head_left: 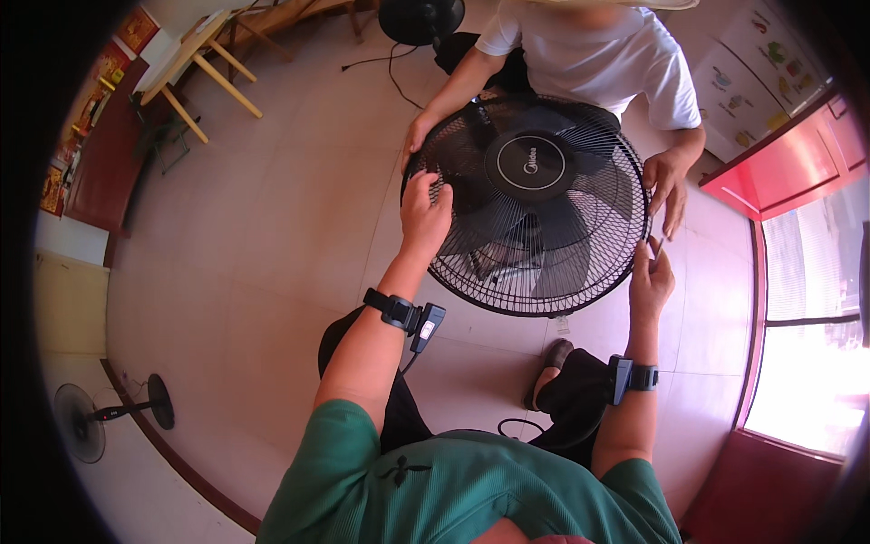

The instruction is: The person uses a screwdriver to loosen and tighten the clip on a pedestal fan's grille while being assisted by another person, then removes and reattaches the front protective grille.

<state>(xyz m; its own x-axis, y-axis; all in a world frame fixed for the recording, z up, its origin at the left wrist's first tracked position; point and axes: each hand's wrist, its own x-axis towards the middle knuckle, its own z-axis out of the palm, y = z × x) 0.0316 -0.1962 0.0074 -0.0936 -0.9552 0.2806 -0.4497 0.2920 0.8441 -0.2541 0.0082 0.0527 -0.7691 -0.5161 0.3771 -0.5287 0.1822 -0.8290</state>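
Note:
A large black fan head (pixel 564 220) in a round wire guard is face up between me and a person in a white shirt. My left hand (pixel 426 216) is closed on the guard's left edge, its fingers curled over the wires. At the guard's right rim my right hand (pixel 650 279) has its fingers pinched together; a small thin thing shows by the fingertips, too small to name. Just above it hangs the other person's hand (pixel 668 186), fingers pointing down at the rim. Their other hand (pixel 417 136) touches the upper left edge.
A smaller floor fan (pixel 113 412) stands at the lower left by the wall. Behind the person is a black round-based object (pixel 421 20) with a cord on the tiled floor. A wooden stool (pixel 204 68) is at the far left, a red cabinet (pixel 797 154) at the right.

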